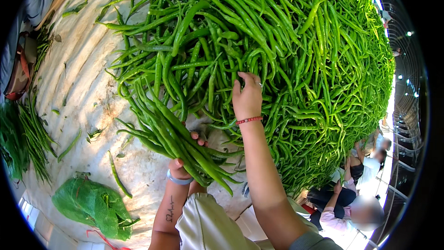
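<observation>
A bunch of long green chili peppers [169, 122] lies across my left hand [181, 167], whose fingers are wrapped round its lower end. This wrist wears a pale band. My right hand [248, 96], with a ring and a red bead bracelet [249, 120], reaches to the near edge of a large pile of green chili peppers [314, 65]. Its thumb stands apart from the fingers, which touch the peppers and are partly hidden among them. I see nothing held in it.
Loose peppers lie on the pale sheet [88, 92] to the left. A green mesh sack [92, 203] sits at the lower left, near another bunch of peppers [34, 134]. Part of a person [39, 0] shows at the upper left. Several people [340, 203] sit along the pile's right side.
</observation>
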A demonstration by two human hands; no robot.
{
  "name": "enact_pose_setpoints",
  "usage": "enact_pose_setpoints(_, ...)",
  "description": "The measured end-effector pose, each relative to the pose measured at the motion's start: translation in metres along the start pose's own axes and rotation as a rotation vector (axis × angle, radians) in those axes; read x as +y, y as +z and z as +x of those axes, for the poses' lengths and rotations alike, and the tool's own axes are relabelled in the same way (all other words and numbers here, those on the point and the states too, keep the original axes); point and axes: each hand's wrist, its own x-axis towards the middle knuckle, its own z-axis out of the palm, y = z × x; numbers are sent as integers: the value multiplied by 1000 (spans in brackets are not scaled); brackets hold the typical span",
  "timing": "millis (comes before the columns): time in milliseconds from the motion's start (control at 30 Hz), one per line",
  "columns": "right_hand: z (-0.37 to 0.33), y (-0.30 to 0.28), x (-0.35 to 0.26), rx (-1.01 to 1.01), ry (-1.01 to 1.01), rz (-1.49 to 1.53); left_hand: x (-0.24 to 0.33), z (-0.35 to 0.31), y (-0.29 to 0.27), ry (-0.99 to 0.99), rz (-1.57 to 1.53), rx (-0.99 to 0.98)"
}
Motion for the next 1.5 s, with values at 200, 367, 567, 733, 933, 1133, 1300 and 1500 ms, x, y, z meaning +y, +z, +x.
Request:
enact_pose_setpoints(200, 7, -6, -4, -286, 191, 167, -2, 8, -4, -26, 37, -14)
enact_pose_setpoints(367, -22, -90, -1, -455, 379, 720, 1, 8, -19, -152, -25, -63)
enact_pose_setpoints(567, -79, -156, 16, -653, 567, 1038, -6, 9, -11, -204, -75, -85)
enact_pose_setpoints(733, -128, -150, -2, -634, 262, 1042, -10, 8, -15, -192, -49, -105)
enact_pose_setpoints(933, -123, -117, -37, -634, -160, 313, -6, 10, -5, -194, -143, -169)
enact_pose_setpoints(1133, -76, -105, -34, -500, -125, 439, 19, 8, -35, 3, -375, -485)
enact_pose_setpoints(1300, -23, -5, -8, -377, -334, 108, 55, 9, -23, 75, -296, -447)
enact_pose_setpoints(1500, -24, 10, -11, -548, -389, -114, 75, 3, -26, 204, -305, -450)
